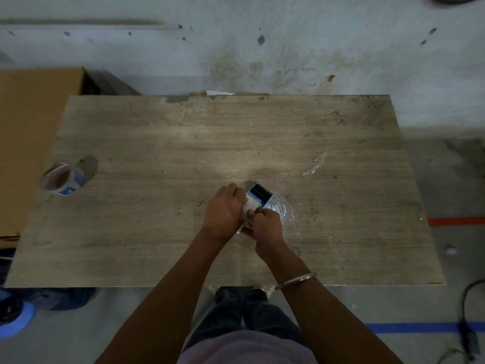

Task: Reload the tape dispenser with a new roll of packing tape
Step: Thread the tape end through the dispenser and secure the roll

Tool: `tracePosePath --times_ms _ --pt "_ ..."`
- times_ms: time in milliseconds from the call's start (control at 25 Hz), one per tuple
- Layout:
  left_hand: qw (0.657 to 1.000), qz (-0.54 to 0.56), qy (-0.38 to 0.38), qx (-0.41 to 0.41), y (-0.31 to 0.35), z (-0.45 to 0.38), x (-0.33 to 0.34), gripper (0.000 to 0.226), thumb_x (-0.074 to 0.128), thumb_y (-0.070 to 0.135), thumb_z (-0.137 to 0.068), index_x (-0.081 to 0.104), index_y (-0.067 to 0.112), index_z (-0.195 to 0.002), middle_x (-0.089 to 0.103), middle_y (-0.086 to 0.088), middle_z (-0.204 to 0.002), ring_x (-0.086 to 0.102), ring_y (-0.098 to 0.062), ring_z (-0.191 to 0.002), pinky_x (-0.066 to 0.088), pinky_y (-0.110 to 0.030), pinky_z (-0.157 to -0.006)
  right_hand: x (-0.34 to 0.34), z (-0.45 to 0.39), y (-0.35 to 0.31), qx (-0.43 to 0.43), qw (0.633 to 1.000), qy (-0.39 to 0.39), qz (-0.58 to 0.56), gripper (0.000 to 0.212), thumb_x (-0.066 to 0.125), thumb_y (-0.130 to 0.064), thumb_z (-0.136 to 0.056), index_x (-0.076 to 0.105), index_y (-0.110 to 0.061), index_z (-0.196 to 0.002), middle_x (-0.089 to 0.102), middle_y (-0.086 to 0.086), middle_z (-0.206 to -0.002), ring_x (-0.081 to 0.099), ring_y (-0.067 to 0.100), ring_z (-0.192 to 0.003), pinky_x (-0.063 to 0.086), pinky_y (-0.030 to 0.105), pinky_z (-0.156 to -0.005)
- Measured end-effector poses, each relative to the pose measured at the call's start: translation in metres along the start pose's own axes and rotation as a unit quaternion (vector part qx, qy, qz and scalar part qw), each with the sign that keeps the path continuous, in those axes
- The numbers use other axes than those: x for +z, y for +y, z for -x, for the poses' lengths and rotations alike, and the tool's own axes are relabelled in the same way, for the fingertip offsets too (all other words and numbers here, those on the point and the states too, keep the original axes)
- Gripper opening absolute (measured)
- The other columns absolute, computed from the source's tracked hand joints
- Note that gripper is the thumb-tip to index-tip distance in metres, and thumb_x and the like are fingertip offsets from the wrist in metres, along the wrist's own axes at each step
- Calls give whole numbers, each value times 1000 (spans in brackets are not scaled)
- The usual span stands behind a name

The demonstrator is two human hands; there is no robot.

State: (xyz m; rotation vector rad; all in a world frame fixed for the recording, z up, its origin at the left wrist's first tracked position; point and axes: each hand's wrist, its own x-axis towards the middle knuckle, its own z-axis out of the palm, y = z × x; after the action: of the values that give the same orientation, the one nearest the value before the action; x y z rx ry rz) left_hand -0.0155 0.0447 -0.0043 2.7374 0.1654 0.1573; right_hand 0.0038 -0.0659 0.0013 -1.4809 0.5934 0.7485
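I see a worn wooden table (pixel 157 143) standing on a stained concrete floor (pixel 288 43). Near the table's middle, both hands meet on the tape dispenser (pixel 256 199): the left hand (pixel 223 211) curls around it, and the right hand (pixel 266 227) pinches at its near side. Crumpled clear wrap (pixel 284 208) lies just right of the dispenser. A tape roll (pixel 64 178) sits at the table's left edge, with a cardboard box (pixel 29 127) beyond it.

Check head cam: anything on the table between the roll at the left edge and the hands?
Nothing: in the head view, bare table lies between the tape roll and the left hand.
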Motion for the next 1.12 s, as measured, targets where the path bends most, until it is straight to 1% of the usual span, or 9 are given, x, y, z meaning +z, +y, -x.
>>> tracePosePath --times_ms 80,200,320,440,560,680,840,1000,1120 --pt "1000 10 -4 -4 0 -3 2 19 47 19 -81 60 5 -78 59 -11 -78 55 -25 -64 48 -36 -50 -1 -1 -2 5 1000 1 0 15 53 -1 -94 66 -1 -103 69 16 -100 68 24 -88 56 29 -59" --pt "999 33 -13 -19 1 -8 0 2 63 4 -79 62 2 -79 62 -15 -78 58 -29 -65 46 -34 -56 -2 -2 -2 8 1000 1 -5 19 53 0 -93 65 3 -108 69 17 -100 68 24 -87 56 27 -54" --pt "998 54 -16 -26 0 -12 -2 4 65 0 -77 62 1 -79 63 -17 -79 59 -30 -66 46 -35 -58 -1 -2 -2 12 1000 3 -1 19 54 0 -93 65 3 -109 69 18 -104 69 27 -92 58 30 -58" --pt "999 50 -20 3 -5 -17 -2 6 62 2 -78 61 0 -84 62 -18 -81 58 -31 -67 48 -37 -58 -2 -4 -4 12 1000 0 17 18 55 0 -93 65 3 -107 68 19 -106 68 29 -94 60 34 -64" --pt "996 75 -46 12 -9 -22 -1 8 62 -1 -82 61 3 -88 59 -13 -85 53 -25 -69 39 -30 -61 -8 -2 -8 5 999 -19 48 14 54 -1 -94 63 2 -104 66 17 -104 66 26 -90 59 33 -63" --pt "980 159 -108 -47 -17 -29 -5 6 65 7 -87 65 11 -83 58 -2 -85 51 -14 -75 36 -24 -67 -17 -5 -13 4 997 -33 71 9 54 -1 -94 62 1 -97 63 14 -93 64 23 -81 59 36 -62" --pt "942 244 -187 -131 -26 -32 -18 9 68 17 -89 73 11 -85 67 3 -85 59 -9 -76 43 -18 -65 -24 -8 -17 11 996 -34 80 12 60 -10 -91 66 -1 -97 69 20 -100 67 28 -84 58 43 -76" --pt "921 306 -174 -165 -20 -25 -20 10 66 19 -91 73 13 -88 70 1 -85 63 -12 -75 50 -23 -63 -24 -8 -21 -4 994 -39 104 8 65 -17 -91 64 -9 -88 71 18 -102 70 30 -90 59 45 -81" --pt "916 316 -146 -199 -16 -17 -20 17 63 31 -93 73 18 -98 70 4 -88 64 -10 -79 50 -23 -66 -26 -8 -23 6 993 -49 108 6 65 -15 -91 64 -10 -88 71 16 -99 70 28 -88 60 41 -77"
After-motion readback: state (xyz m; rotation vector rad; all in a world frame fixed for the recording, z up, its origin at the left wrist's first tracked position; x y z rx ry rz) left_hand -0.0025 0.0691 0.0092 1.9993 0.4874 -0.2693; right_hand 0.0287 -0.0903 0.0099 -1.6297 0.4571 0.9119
